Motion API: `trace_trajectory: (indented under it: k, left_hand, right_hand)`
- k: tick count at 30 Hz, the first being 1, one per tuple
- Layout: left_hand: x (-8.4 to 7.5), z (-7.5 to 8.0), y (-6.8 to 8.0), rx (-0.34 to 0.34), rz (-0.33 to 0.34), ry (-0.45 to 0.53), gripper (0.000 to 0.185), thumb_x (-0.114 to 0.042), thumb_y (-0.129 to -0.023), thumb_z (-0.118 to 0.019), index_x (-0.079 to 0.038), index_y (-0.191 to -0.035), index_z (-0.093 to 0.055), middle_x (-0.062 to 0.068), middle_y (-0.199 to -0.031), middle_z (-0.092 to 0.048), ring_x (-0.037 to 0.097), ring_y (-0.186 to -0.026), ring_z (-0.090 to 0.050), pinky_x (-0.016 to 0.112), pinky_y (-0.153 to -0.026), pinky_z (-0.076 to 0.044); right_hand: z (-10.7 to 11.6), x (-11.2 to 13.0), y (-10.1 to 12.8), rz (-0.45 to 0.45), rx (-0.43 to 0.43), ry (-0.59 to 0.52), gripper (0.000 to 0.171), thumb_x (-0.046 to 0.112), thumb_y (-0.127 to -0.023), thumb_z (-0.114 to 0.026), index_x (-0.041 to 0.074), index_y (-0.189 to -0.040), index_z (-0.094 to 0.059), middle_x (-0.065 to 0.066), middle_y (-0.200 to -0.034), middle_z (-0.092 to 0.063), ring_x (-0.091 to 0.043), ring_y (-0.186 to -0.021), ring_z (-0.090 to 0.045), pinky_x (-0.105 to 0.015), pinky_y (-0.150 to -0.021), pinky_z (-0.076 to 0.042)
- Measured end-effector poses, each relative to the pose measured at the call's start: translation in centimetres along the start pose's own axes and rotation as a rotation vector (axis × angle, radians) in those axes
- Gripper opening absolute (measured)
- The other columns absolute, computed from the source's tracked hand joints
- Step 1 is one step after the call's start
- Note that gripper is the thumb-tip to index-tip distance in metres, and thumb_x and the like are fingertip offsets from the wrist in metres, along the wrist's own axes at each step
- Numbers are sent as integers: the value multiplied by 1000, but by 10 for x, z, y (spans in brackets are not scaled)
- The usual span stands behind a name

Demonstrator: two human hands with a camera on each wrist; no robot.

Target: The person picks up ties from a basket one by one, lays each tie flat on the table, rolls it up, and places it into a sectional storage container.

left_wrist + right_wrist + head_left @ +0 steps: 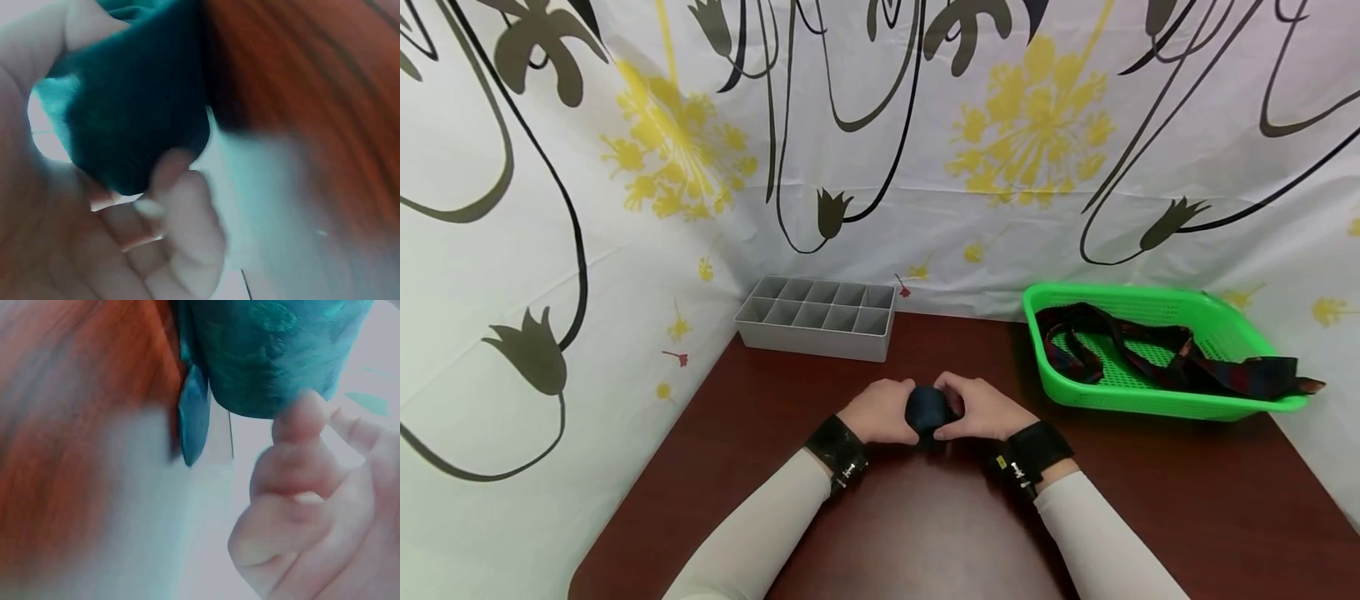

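A dark teal necktie (927, 407), rolled into a thick coil, stands between my two hands over the middle of the table. My left hand (880, 412) grips its left side, thumb on the near side and fingers round the far side. From the right, my right hand (983, 408) holds the opposite side between thumb and fingers. In the left wrist view the smooth side of the rolled fabric (131, 100) fills the hand's grasp. A narrow pointed end (195, 419) of the tie hangs beside the coil in the right wrist view.
A grey divided box (816, 337) with several compartments stands at the back left. At the back right, a green plastic basket (1150, 402) holds dark plaid neckties (1217, 372), one end hanging over its rim. A patterned cloth (887, 167) hangs behind the brown table (760, 417).
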State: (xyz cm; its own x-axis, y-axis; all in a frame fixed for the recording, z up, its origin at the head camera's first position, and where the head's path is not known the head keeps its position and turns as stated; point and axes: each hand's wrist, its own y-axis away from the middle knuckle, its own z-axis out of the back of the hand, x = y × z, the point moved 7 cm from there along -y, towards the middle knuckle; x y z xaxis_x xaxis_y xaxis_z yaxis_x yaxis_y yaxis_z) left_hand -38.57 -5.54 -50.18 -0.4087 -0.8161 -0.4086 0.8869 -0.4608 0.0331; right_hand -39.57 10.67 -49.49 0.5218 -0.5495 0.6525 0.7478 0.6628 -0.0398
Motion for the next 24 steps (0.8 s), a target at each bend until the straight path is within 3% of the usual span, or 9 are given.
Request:
trace_trajectory:
  k: [3,6,12,16,21,24]
  left_hand:
    - [0,1,2,34,9,53,58,-36,-75,-87,-17,-121,-57,-1,-95,-68,14,-81,-63,28,-73,-55]
    - [2,0,2,58,19,184,60,-30,-77,-87,-18,-126,-54,0,-103,-69,15,-85,-65,29,-78,-56]
    - [4,-6,0,65,57,605,63,-34,-85,-87,-17,-135,-53,6,-120,-66,17,-99,-65,32,-82,-59]
    - [3,-9,2,12,129,820,60,-36,-91,-82,-13,-139,-53,11,-127,-62,21,-106,-64,34,-85,-60]
    - [6,-6,2,-139,246,951,72,-26,-86,-85,-4,-144,-49,17,-139,-59,26,-116,-62,39,-98,-58]
    - [11,-5,3,-198,320,1023,75,-20,-82,-83,1,-145,-48,19,-139,-59,28,-114,-61,40,-97,-58]
  right_hand:
    - [-2,-1,-1,-16,3,31,41,34,-77,-90,29,-108,-63,7,-75,-63,-11,-69,-60,-28,-70,-51]
    - [-7,-7,-2,-44,18,52,37,23,-77,-87,23,-106,-64,6,-81,-66,-11,-72,-60,-28,-71,-50]
    - [-10,-11,-3,-59,-19,60,50,16,-76,-86,15,-121,-66,2,-97,-68,-15,-82,-60,-30,-74,-51]
    - [-11,-4,-5,-22,-76,33,45,14,-77,-86,18,-116,-63,2,-94,-66,-15,-79,-60,-29,-71,-52]
    - [-8,-1,-5,-34,-192,-56,47,9,-78,-86,16,-116,-58,-2,-96,-68,-16,-78,-61,-30,-71,-52]
    - [-4,-3,-5,-47,-223,-134,51,11,-79,-88,14,-120,-57,-4,-95,-67,-16,-78,-61,-29,-72,-53]
